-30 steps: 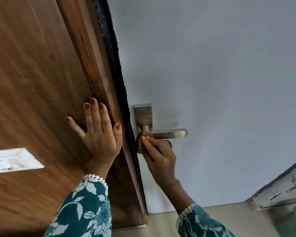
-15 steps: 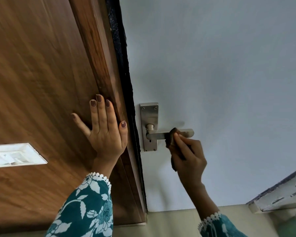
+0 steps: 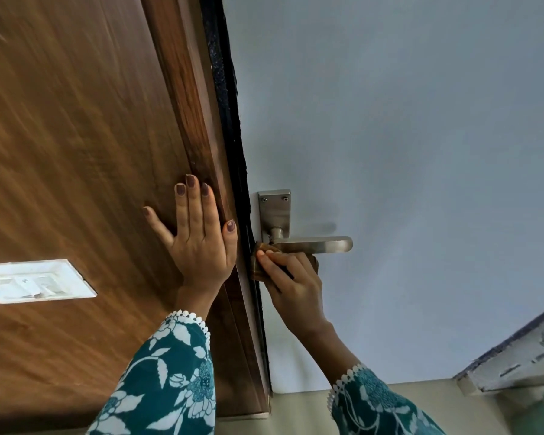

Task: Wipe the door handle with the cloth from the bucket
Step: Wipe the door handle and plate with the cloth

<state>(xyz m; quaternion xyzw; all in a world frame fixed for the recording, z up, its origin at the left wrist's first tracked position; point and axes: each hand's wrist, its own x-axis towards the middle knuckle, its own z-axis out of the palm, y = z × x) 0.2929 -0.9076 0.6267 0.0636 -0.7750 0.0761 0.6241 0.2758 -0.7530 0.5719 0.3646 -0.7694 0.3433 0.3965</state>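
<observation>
The left hand [image 3: 198,246] lies flat on the brown wooden panel [image 3: 76,152], with its fingers straight and close together and the thumb sticking out to the side. It holds nothing. The nails have dark polish. The right hand [image 3: 291,282] is just under the metal door handle [image 3: 314,244]. Its fingers are curled and pressed together around a small brown cloth [image 3: 261,263], and the fingertips push the cloth up against the handle, near the end where the lever joins the plate. The cloth also touches the lower part of the metal back plate [image 3: 274,211] and hides it. The lever sticks out to the right, level, and its far end is bare. The handle sits on a pale blue-grey door [image 3: 405,152], just beside a dark black edge strip [image 3: 230,120] that runs between the door and the wood. Both arms wear teal sleeves [image 3: 170,378] with white flowers and white trim. A white switch plate [image 3: 35,281] sits on the wood, well apart from the hands.
</observation>
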